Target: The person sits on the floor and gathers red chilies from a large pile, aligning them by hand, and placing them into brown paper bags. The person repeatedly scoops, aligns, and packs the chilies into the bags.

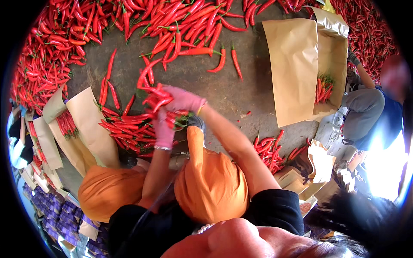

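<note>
In pink gloves, my two hands meet around a bunch of red chili peppers [158,98] in front of my knees. My right hand [184,99] grips the bunch from above, and blur hides the exact finger positions. Just below it, my left hand [164,130] holds the lower side of the same bunch, with green stems showing near its fingers. Left of my hands lies a heap of red chilies [129,129] on the floor. Several loose chilies [111,87] lie beyond that heap.
A large chili pile [180,19] spreads across the far floor [206,84]. On the right stands a paper-lined box [335,64] partly filled with chilies, beside a crouching person [371,109]. Another paper-lined box [72,145] is at left. Folded paper bags [297,180] lie at lower right.
</note>
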